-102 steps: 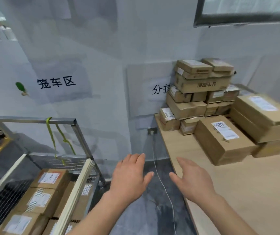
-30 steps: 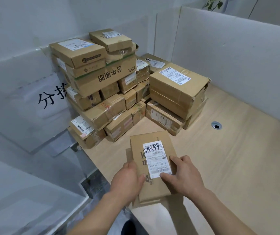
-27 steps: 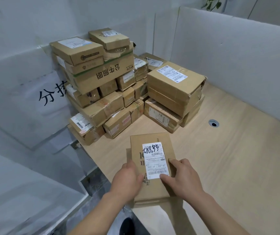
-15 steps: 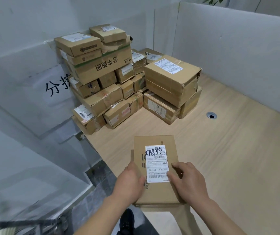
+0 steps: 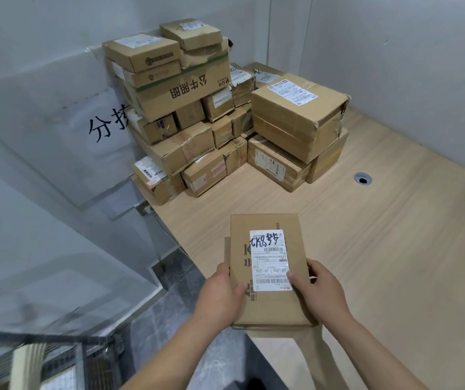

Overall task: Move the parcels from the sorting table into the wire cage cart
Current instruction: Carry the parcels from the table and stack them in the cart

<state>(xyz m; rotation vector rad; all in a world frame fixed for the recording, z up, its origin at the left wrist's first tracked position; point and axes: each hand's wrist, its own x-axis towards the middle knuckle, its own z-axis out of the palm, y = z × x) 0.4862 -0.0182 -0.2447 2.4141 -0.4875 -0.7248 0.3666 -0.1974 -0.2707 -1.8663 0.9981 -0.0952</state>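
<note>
A brown cardboard parcel [image 5: 265,243] with a white shipping label is held just above the near edge of the wooden sorting table [image 5: 380,249]. My left hand [image 5: 221,294] grips its left side with the thumb on top. My right hand [image 5: 320,291] grips its right side, thumb on the label. A pile of several more parcels [image 5: 197,114] stands at the table's far left corner. The wire cage cart [image 5: 65,358] shows only as a blurred top corner at the lower left.
Grey partition walls [image 5: 394,52] close the table at the back and right. A round cable hole [image 5: 362,179] sits in the tabletop right of the pile. Dark floor [image 5: 175,313] lies between table and cart.
My hands have closed on the labelled parcel and drawn it toward me over the table's near edge. The view has swung left, and the cart's corner now shows at the lower left.
</note>
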